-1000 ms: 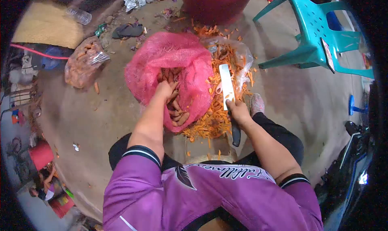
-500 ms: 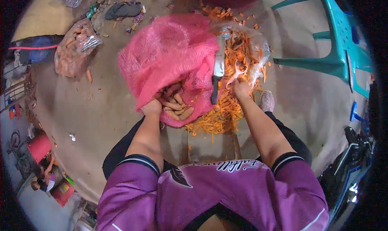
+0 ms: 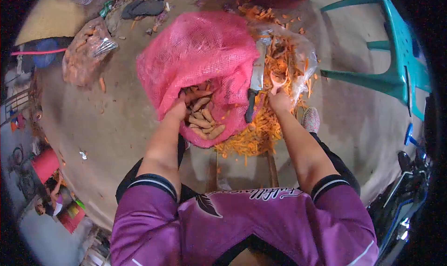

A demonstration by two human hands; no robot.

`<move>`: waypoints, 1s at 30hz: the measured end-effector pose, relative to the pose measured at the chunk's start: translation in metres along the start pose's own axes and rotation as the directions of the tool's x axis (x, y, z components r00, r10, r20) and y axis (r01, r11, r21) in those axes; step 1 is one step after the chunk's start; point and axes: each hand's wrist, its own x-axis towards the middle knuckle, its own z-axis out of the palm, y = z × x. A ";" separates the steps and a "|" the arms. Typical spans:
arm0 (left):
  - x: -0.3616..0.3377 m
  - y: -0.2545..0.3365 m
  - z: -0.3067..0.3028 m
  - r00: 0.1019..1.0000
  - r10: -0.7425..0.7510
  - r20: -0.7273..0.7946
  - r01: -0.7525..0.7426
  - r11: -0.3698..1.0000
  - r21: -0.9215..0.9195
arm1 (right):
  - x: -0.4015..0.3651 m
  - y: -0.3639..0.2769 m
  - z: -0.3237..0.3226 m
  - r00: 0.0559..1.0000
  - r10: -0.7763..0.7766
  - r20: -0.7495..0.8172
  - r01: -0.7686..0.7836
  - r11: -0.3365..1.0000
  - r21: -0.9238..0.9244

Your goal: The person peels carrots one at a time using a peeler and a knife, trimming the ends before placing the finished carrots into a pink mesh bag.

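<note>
My left hand (image 3: 178,109) is in the mouth of a pink mesh sack (image 3: 195,47), closed around the near end of a reddish-brown carrot (image 3: 199,95); its fingertips are partly hidden. Below that hand, several dusty, tan carrots (image 3: 201,123) lie inside the sack. In my right hand (image 3: 279,101) is a pale pink Y-shaped peeler (image 3: 278,83), its head pointing away from me over a heap of orange peelings (image 3: 251,138). A knife (image 3: 254,90) with a black handle and broad blade rests between the sack and the peelings, left of my right hand.
Clear plastic (image 3: 305,56) lies under and beside the peelings. A green plastic chair (image 3: 396,65) stands at the right. At the left sits a plastic bag of carrots (image 3: 86,56), with a dark slipper (image 3: 142,8) farther back. Another person (image 3: 56,201) is at the lower left edge.
My left hand has moved up and inward at the sack's mouth, onto a carrot. My right hand stays over the peelings with the peeler, which has turned slightly.
</note>
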 end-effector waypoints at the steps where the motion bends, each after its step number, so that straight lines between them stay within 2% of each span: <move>1: 0.005 -0.005 0.003 0.999 0.041 -0.003 -0.040 0.992 0.121 | 0.001 0.003 0.002 1.000 0.014 -0.018 -0.014 1.000 0.010; 3: 0.018 -0.017 0.014 0.992 0.128 -0.002 -0.119 0.929 0.351 | 0.003 0.005 0.005 0.998 0.037 -0.059 -0.035 0.999 0.030; 4: 0.012 -0.024 0.023 0.900 0.413 -0.142 -0.296 0.815 0.498 | 0.000 0.009 0.002 0.998 0.016 -0.055 -0.015 0.999 0.030; 6: 0.011 -0.017 0.024 0.978 0.208 0.014 -0.185 0.836 0.517 | -0.003 0.010 -0.011 0.998 -0.034 -0.061 0.036 0.999 0.036; 7: 0.006 -0.010 0.019 0.991 0.100 0.085 -0.130 0.835 0.534 | 0.006 0.020 -0.007 0.999 -0.046 0.001 0.045 0.983 0.179; 8: 0.000 -0.005 0.014 0.978 0.125 0.164 -0.198 0.798 0.569 | 0.025 0.041 0.008 0.996 -0.069 0.062 0.046 0.947 0.319; 10: -0.017 0.003 -0.001 0.935 0.163 0.316 -0.333 0.709 0.621 | 0.011 0.030 -0.018 0.977 -0.098 0.190 -0.017 0.848 0.530; 11: -0.024 0.007 -0.008 0.932 0.106 0.346 -0.281 0.815 0.507 | 0.004 0.023 -0.031 0.961 -0.112 0.252 -0.070 0.784 0.617; 13: -0.042 0.015 -0.022 0.902 0.014 0.432 -0.135 0.959 0.251 | -0.050 -0.013 -0.090 0.961 -0.085 0.262 -0.097 0.786 0.611; 14: -0.070 0.029 -0.040 0.783 0.015 0.621 0.017 0.999 -0.046 | -0.056 -0.015 -0.100 0.976 -0.118 0.183 -0.013 0.808 0.589; 15: -0.097 0.040 -0.052 0.752 0.142 0.643 0.030 0.968 -0.249 | -0.064 -0.016 -0.111 0.976 -0.160 0.146 0.038 0.791 0.610; 17: -0.145 0.059 -0.066 0.682 0.401 0.611 0.079 0.791 -0.607 | -0.081 -0.019 -0.134 0.968 -0.240 0.070 0.139 0.750 0.646; 18: -0.163 0.063 -0.071 0.628 0.485 0.609 0.053 0.754 -0.655 | -0.094 -0.021 -0.151 0.949 -0.290 0.120 0.129 0.710 0.693; 20: -0.195 0.071 -0.080 0.500 0.640 0.583 0.011 0.669 -0.743 | -0.133 -0.029 -0.182 0.941 -0.328 0.083 0.230 0.799 0.556; 22: -0.253 0.085 -0.082 0.540 0.699 0.468 0.011 0.550 -0.835 | -0.191 -0.044 -0.219 0.923 -0.376 0.080 0.313 0.857 0.410; 23: -0.273 0.088 -0.080 0.562 0.719 0.409 0.016 0.486 -0.874 | -0.208 -0.039 -0.226 0.857 -0.516 0.006 0.492 0.820 0.294; 24: -0.270 0.085 -0.072 0.545 0.710 0.445 0.081 0.484 -0.871 | -0.221 -0.033 -0.231 0.760 -0.648 -0.050 0.647 0.746 0.161; 25: -0.277 0.089 -0.066 0.594 0.692 0.411 0.059 0.472 -0.880 | -0.232 -0.029 -0.237 0.640 -0.764 -0.082 0.767 0.641 0.016; 27: -0.293 0.094 -0.043 0.684 0.643 0.346 0.026 0.452 -0.892 | -0.264 -0.035 -0.257 0.627 -0.772 -0.098 0.769 0.594 0.236; 28: -0.294 0.095 -0.034 0.731 0.589 0.344 -0.039 0.539 -0.841 | -0.274 -0.039 -0.261 0.624 -0.774 -0.107 0.754 0.560 0.345; 30: -0.293 0.096 -0.015 0.702 0.638 0.317 -0.020 0.463 -0.886 | -0.279 -0.043 -0.263 0.673 -0.729 -0.127 0.682 0.543 0.490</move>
